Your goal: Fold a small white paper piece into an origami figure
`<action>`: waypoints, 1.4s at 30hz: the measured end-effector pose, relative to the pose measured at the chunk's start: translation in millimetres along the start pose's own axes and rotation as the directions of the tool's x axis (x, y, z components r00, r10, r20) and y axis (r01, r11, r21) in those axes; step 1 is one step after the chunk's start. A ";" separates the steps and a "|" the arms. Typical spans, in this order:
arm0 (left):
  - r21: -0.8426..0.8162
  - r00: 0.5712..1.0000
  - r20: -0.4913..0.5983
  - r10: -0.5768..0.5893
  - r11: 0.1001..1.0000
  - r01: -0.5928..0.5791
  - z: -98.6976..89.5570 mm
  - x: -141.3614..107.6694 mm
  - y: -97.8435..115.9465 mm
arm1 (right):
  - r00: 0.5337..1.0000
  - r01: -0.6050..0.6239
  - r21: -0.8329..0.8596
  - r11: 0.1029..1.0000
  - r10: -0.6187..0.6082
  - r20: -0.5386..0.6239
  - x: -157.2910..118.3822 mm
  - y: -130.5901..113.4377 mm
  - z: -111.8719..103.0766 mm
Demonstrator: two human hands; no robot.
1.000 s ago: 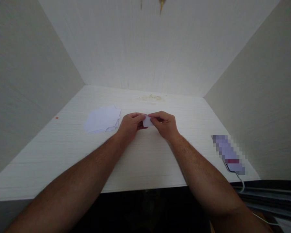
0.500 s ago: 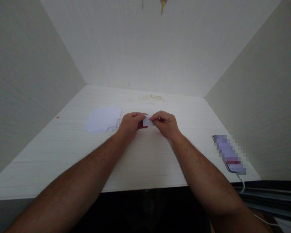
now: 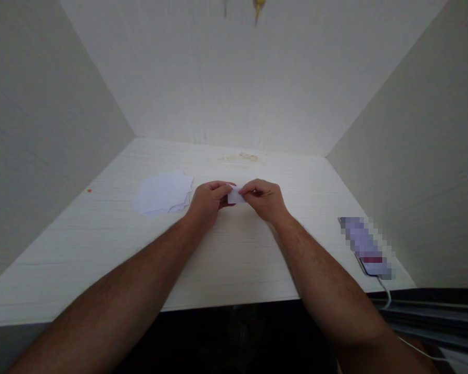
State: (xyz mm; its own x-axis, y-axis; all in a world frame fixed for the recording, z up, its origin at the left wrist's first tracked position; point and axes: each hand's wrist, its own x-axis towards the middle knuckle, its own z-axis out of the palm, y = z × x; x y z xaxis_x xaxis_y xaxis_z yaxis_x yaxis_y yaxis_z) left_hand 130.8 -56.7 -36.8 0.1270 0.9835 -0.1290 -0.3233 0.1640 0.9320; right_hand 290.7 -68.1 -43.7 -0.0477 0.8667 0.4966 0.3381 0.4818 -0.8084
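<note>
Between my two hands is a small piece of white paper (image 3: 236, 197), held just above the middle of the table. My left hand (image 3: 209, 199) grips its left side, thumb on top and fingers behind. Pinched at the paper's upper right edge are the thumb and forefinger of my right hand (image 3: 265, 198). The paper looks folded along its top, though my fingers cover part of it. Left of my left hand lies a loose pile of white paper sheets (image 3: 164, 192).
A phone (image 3: 364, 246), blurred by pixels, lies at the right with a white cable (image 3: 388, 298) running off the front edge of the white table (image 3: 234, 259). Walls (image 3: 234, 78) enclose the table at the back and both sides. A small orange spot (image 3: 89, 190) is at the left.
The whole view has shifted slightly. Both hands keep their hold on the paper, with only a tiny movement of the fingers at its top edge.
</note>
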 end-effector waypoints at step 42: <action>0.045 0.968 0.027 0.248 0.967 -0.249 -1.6 -1.0 -4.8 | 0.965 -0.258 0.228 0.939 0.263 0.008 2.4 -5.5 3.4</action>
State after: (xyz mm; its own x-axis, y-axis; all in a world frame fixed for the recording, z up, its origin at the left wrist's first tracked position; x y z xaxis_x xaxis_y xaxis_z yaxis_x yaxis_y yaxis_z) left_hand 130.8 -58.3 -41.7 0.0682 0.9910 0.1155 -0.3023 -0.0898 0.9490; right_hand 285.5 -68.2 -39.1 0.0349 0.9639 0.2640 0.1150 0.2585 -0.9591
